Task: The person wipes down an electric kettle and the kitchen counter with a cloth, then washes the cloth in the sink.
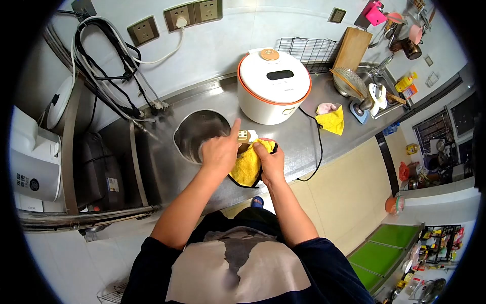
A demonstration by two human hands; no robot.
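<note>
My right hand [272, 161] grips a yellow cloth [247, 167] with dark edging, the thumb pressed on top of it. The cloth hangs over the front part of the steel counter. Just left of it, my left hand [220, 156] has its index finger stretched forward and the other fingers curled; what they hold, if anything, is hidden. That hand overlaps the right rim of a round steel pot [195, 129]. Between my hands shows a small gold and white piece [244, 135], partly covered. Beyond stands a white rice cooker [273, 83] with an orange rim, lid down.
A second yellow cloth [330, 119] and a black power cord [322, 147] lie right of the cooker. Farther right are a glass bowl [347, 83] with chopsticks, a cutting board [351, 48] and a sink [382, 78]. Cables [109, 71] hang on the left.
</note>
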